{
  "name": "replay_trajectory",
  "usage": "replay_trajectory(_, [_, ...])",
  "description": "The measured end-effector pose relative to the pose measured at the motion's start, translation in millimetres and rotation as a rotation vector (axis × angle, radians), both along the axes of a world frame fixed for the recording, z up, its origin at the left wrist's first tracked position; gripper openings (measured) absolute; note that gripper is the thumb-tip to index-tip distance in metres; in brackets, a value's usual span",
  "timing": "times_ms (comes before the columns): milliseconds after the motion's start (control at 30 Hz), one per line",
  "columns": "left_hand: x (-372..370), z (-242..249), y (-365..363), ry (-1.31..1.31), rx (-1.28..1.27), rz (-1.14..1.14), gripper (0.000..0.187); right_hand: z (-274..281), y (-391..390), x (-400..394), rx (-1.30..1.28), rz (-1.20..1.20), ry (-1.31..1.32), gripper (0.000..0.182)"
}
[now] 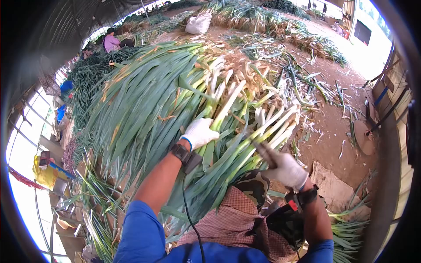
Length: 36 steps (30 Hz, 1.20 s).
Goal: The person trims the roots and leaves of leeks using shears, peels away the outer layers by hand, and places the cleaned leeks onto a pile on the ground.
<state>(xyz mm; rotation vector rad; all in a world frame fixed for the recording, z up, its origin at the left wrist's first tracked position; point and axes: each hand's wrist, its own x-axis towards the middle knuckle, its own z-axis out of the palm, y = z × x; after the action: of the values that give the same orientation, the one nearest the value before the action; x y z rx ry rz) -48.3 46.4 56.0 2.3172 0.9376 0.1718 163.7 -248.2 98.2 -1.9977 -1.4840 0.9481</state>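
Note:
My left hand (201, 133), in a white glove, is closed around the stem of a leek (229, 105), whose white root end points up and away from me. In my gloved right hand (287, 170) is a knife (265, 154), dark and smeared by motion, pointing up and left over the nearer leeks. A big heap of leeks (144, 92) lies under and beyond my left hand, green leaves to the left and dry brown roots to the right. Several pale stems (280, 127) lie side by side just beyond the knife.
A checked cloth (232, 219) covers my lap. Leaf scraps litter the dirt floor (333, 131) at the right. Farther off are a white sack (198, 23), more leek piles (245, 17) and a seated person (111, 41). Cut greens (346, 236) lie at lower right.

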Motion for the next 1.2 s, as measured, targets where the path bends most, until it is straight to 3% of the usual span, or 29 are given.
replay_trajectory(100, [-4.1,-20.6,-8.0,-0.006,0.053,0.006,0.052,3.0,10.7,-16.3,0.032,0.165,-0.181,0.095])
replay_trajectory(200, [-10.2,-25.3,-14.1,-0.001,-0.022,0.005,0.06,-8.2,36.5,15.1,0.047,-0.055,-0.261,0.094])
replay_trajectory(367, [-19.8,-16.0,-31.5,-0.063,-0.16,0.025,0.066,-16.5,73.5,23.6,0.062,-0.045,-0.272,0.094])
replay_trajectory(400, [-22.8,-19.6,-32.3,-0.093,-0.213,0.016,0.075,-22.2,81.7,27.3,0.059,-0.065,-0.29,0.094])
replay_trajectory(500, [-29.2,-47.2,-35.8,-0.192,-0.092,-0.005,0.072,-40.7,102.4,42.9,0.085,-0.095,-0.268,0.094])
replay_trajectory(667, [-33.3,-65.4,-39.4,-0.359,-0.342,-0.011,0.077,-43.5,123.0,54.5,0.126,-0.15,-0.229,0.091])
replay_trajectory(767, [-35.5,-63.5,-45.3,-0.319,-0.194,0.011,0.077,-54.4,133.2,65.5,0.124,-0.23,-0.256,0.09])
replay_trajectory(900, [-29.3,-27.0,-58.5,-0.237,-0.3,0.09,0.075,-64.5,127.2,68.0,0.183,-0.172,-0.191,0.091])
replay_trajectory(1033, [-19.8,-17.0,-56.1,-0.067,0.022,0.055,0.078,-37.9,101.9,80.7,0.113,-0.286,-0.029,0.097])
replay_trajectory(1133, [3.9,-16.3,-55.3,-0.045,0.155,0.035,0.079,-35.0,87.4,68.6,0.083,-0.142,-0.163,0.099])
replay_trajectory(1200, [21.5,-14.8,-51.7,-0.028,0.176,0.03,0.076,-44.9,75.2,76.3,0.107,-0.217,-0.24,0.099])
